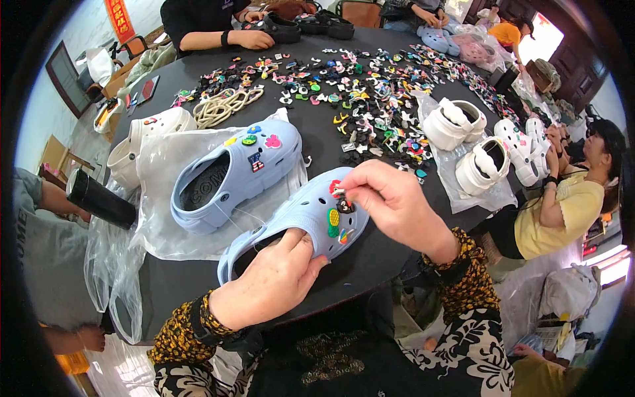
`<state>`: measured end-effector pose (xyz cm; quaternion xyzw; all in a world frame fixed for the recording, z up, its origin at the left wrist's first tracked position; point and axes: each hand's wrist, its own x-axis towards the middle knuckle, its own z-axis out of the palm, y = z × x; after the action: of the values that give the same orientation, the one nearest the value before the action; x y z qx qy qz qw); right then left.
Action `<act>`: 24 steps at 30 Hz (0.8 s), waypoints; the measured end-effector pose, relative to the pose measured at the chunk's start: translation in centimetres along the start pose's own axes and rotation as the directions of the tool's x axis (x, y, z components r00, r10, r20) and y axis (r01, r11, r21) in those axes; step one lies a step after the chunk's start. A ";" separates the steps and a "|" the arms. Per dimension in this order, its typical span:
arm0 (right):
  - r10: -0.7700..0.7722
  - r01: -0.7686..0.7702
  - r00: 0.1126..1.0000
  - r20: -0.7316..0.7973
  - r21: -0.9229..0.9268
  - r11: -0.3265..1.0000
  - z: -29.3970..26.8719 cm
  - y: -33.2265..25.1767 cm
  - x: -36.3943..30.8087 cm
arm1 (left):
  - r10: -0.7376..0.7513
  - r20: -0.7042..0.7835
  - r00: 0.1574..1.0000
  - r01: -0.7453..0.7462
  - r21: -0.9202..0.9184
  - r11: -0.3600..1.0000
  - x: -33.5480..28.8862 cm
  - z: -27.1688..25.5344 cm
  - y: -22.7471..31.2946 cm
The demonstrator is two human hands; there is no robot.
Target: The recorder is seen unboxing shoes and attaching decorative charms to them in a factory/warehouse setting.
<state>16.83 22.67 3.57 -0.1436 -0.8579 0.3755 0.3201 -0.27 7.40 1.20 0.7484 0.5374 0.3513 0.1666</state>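
Right here at the dark round table (175, 284), there's clutter on nearly every side: a great spread of loose charms (357, 86) covers the middle, cream bands (228, 106) lie looped beyond the second blue clog (254, 182), and a black cup (102, 198) stands at the left. That second clog sits on a plastic bag (165, 221), just beside the near blue clog (307, 215) and hemming it in on the left; a clear bag (119, 278) droops over the table's rim. The near clog is by the front edge, toe pointing away to the right, with the person's left hand (271, 271) clamped on it, fingers down inside the opening and thumb pressed along the outer side. The right hand (390, 202) comes over the toe, thumb and forefinger pinching a small red charm (336, 188) against the clog. Free tabletop shows right of the toe, and a narrow bare strip runs along the front edge. Counting up now: two blue clogs here, two chunky white shoes (456, 126) on plastic at the right, two white clogs (516, 152) beyond them, two black clogs (281, 28) at the far side, and four charms on the near clog, the pinched one included.
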 end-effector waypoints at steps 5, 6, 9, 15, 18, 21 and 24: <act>-0.149 0.142 0.987 -0.059 -0.107 0.984 2.1 0.6 -0.2 | 0.009 0.015 1.000 -0.009 0.043 0.999 0.0 0.0 0.3; -0.151 0.144 0.987 -0.054 -0.104 0.984 2.2 0.6 -0.2 | 0.014 0.012 1.000 -0.014 0.053 0.999 0.0 -0.1 0.3; -0.227 0.209 0.971 -0.070 -0.204 0.957 2.3 0.7 -0.1 | 0.019 0.010 1.000 -0.020 0.060 0.998 -0.1 0.0 0.2; -0.164 0.149 0.982 -0.093 -0.151 0.977 2.1 0.6 0.0 | 0.001 0.018 1.000 -0.002 0.069 0.998 -0.2 0.1 0.0; -0.156 0.141 0.981 -0.113 -0.131 0.981 2.1 0.7 0.0 | -0.006 0.028 1.000 0.004 0.072 0.997 -0.2 0.0 0.2; -0.207 0.187 0.974 -0.090 -0.187 0.964 2.5 0.8 -0.3 | -0.009 0.042 0.999 0.006 0.081 0.997 -0.1 0.0 0.3; -0.252 0.227 0.965 -0.075 -0.246 0.942 2.6 0.8 -0.3 | 0.006 0.033 0.999 -0.010 0.099 0.995 -0.1 0.0 0.3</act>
<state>15.35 21.68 1.51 -0.0946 -0.8894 0.2212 0.3888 -0.08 7.15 1.36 0.7635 0.5483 0.3127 0.1367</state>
